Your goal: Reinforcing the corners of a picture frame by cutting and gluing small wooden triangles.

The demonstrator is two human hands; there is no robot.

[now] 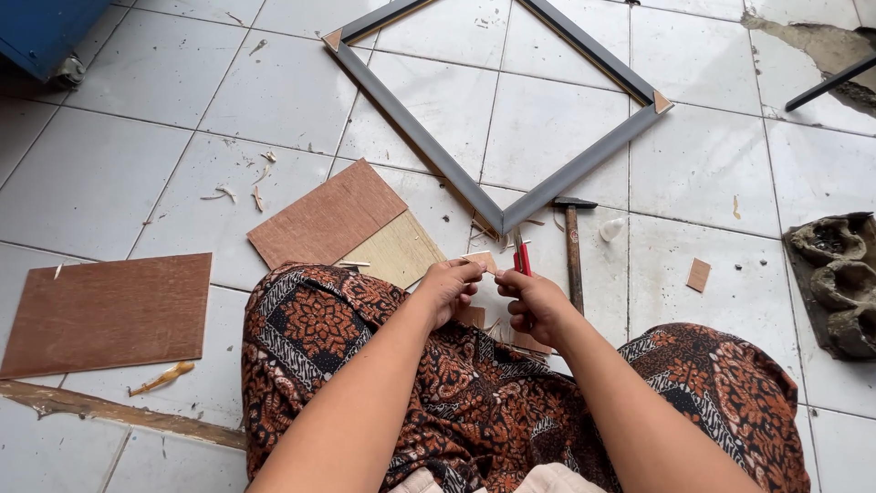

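A small pale wooden piece [481,262] is pinched between the fingertips of the left hand [449,288], held up over the lap so that it can be worked at close range. A red-handled cutter [522,257] is gripped in the closed right hand [534,306], its blade pointed up and set just beside the piece. A grey square wooden frame [429,146] is laid flat on the white tiled floor [155,82], its near corner turned towards the hands. Two triangular wooden corner braces [333,40] are seen on it. One hammer [573,246] is left near, on the right. Three plywood sheets are counted on the left: a large brown one [108,312], a smaller brown one [327,215] and a pale one [394,251] partly beneath it.
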